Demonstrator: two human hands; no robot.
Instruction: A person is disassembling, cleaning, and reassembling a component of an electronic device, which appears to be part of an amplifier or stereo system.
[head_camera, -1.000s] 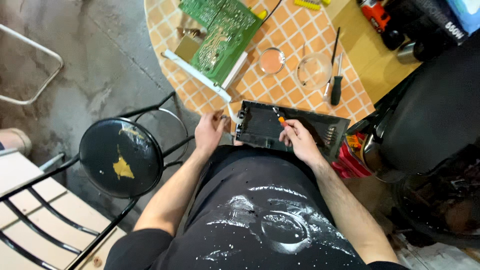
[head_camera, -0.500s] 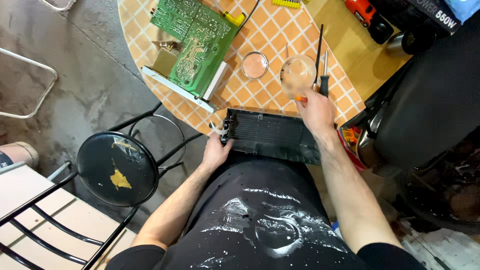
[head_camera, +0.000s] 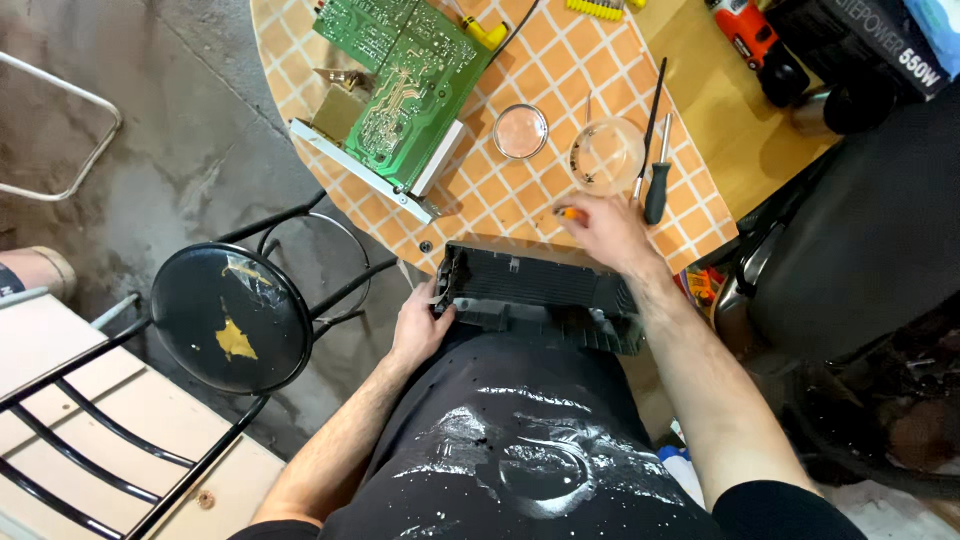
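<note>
1. While the black casing (head_camera: 540, 300) is lying across the person's lap at the counter's near edge, the left hand (head_camera: 420, 325) is gripping its left end, fingers curling around the corner.
2. The right hand (head_camera: 605, 232) is reaching over the casing's far edge onto the counter (head_camera: 480, 205), fingers closing on a small orange-tipped piece (head_camera: 568, 212); what that piece is, I cannot tell.
3. The casing is sitting tilted, its ribbed side facing up, between the two hands and touching the counter's rim.
4. Just beyond the right hand, two screwdrivers are lying side by side: one with a thin black shaft (head_camera: 650, 130) and one with a black handle (head_camera: 657, 190).
5. Beside them a clear round dish (head_camera: 607, 155) is resting on the counter, and another smaller dish (head_camera: 520, 131) is sitting to its left.
6. Farther left, a green circuit board (head_camera: 400, 75) is lying on a pale metal tray (head_camera: 350, 165), with a yellow connector (head_camera: 484, 32) at its far side.
7. A small dark screw (head_camera: 426, 245) is lying near the counter's edge, just beside the casing's left corner.
8. A black stool (head_camera: 232, 318) with a torn yellow patch is standing to the person's left, well apart from the casing.
9. An orange-and-black tool (head_camera: 745, 35) is lying at the counter's far right.
</note>
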